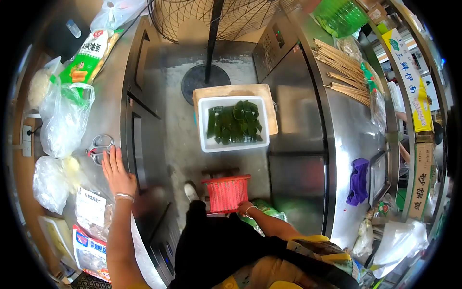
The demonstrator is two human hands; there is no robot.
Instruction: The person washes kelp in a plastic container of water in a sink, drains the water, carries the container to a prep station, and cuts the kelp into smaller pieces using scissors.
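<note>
My left hand [117, 174] lies on the left steel counter with its fingers stretched out. Its fingertips are beside the grey-handled scissors [100, 142], seemingly at the edge of the handles. Low in front of my body, my right hand [246, 209] has its fingers curled at the near right corner of a red woven object [227, 194], which looks like a small stool or basket. Farther forward, a white tub [204, 139] of dark green, wet-looking kelp pieces [234, 123] rests on a wooden board [271, 113].
Clear plastic bags [65, 120] and food packets [91, 55] crowd the left counter. The right counter holds bundled wooden sticks [344, 72] and a purple cloth [357, 182]. A fan stand [207, 79] rises behind the tub. Steel cabinets [298, 188] line the aisle.
</note>
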